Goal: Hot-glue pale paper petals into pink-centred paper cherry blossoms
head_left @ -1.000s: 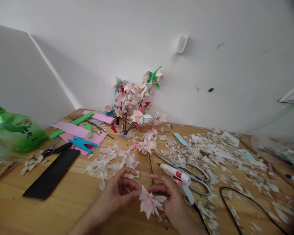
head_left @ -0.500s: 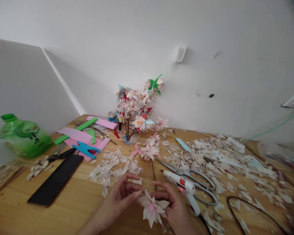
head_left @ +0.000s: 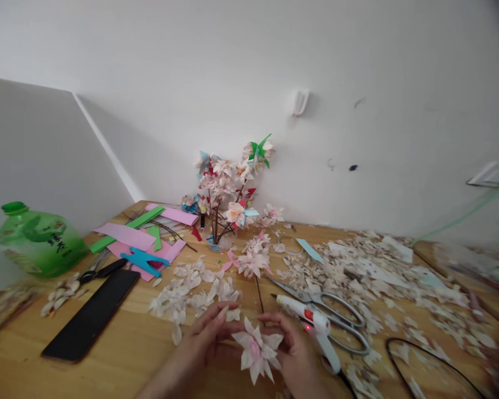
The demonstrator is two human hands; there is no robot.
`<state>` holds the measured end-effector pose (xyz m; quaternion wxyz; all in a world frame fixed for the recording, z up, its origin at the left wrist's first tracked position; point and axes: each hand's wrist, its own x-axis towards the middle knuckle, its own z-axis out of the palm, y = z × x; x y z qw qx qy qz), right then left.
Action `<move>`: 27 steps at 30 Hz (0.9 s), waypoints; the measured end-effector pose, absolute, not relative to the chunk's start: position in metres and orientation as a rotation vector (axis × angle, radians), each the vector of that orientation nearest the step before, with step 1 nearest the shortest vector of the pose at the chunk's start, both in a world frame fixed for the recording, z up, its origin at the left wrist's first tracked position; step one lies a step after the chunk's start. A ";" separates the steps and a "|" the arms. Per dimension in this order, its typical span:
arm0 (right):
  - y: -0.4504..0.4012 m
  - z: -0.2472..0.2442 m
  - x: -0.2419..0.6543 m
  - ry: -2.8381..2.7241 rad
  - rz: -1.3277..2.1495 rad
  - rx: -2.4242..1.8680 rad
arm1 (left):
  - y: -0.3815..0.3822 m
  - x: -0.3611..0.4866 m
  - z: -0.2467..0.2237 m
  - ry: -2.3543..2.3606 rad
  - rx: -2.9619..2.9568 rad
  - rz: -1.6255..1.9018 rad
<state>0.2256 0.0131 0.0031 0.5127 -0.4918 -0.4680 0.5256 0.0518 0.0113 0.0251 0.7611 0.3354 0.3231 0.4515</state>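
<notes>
A white handmade flower with a pink centre faces up near the front edge of the view. Closed around its right side is my right hand; the grip itself is partly hidden behind the petals. My left hand is just left of the flower, thumb and fingers drawn together; whether anything is between them I cannot make out. Beyond the hands lies another pale flower on a thin brown stem. Loose white petals are spread left of that stem. A white glue gun with a red light rests beside my right hand.
Large scissors lie beyond the glue gun. A flower arrangement stands against the wall. At left are a black phone, coloured strips and a green bottle. Petal scraps cover the right side; a black cable curves there.
My left hand has pulled slightly away from the flower's petals, its fingers now closer together. The flower, in my right hand, has turned a little toward the camera. The view has shifted slightly.
</notes>
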 end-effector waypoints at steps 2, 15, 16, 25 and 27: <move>0.013 0.001 0.225 -1.065 1.328 -1.158 | 0.010 0.052 0.027 0.691 0.695 0.982; 0.010 0.022 0.224 -1.062 1.289 -1.196 | 0.009 0.056 0.039 0.671 0.495 0.926; 0.010 0.020 0.225 -1.064 1.295 -1.180 | 0.009 0.055 0.039 0.669 0.491 0.925; 0.009 0.005 0.226 -1.083 1.309 -1.164 | 0.011 0.056 0.028 0.601 0.470 0.937; 0.008 0.005 0.226 -1.112 1.319 -1.170 | 0.010 0.058 0.028 0.650 0.486 0.952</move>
